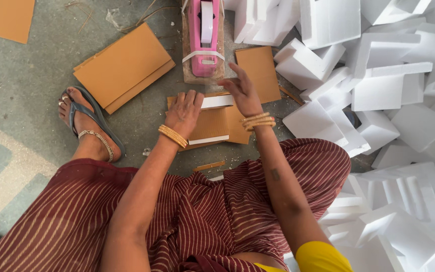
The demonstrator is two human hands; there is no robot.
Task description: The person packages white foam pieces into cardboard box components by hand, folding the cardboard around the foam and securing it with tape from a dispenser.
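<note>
Directly under left hand (185,112): cardboard-wrapped foam block (212,123).

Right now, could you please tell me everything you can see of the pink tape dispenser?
The pink tape dispenser looks like glossy plastic and stands on a worn brownish block on the grey floor, at the top of the view. A white roll sits in its middle, and a white strip crosses its near end. The right hand hovers just beside it; neither hand touches it.

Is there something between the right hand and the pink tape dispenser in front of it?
Nothing visible does. The right hand is raised just below the pink tape dispenser, with only bare floor and the dispenser's wooden base between them. The left hand rests on the cardboard-wrapped foam piece.
</note>
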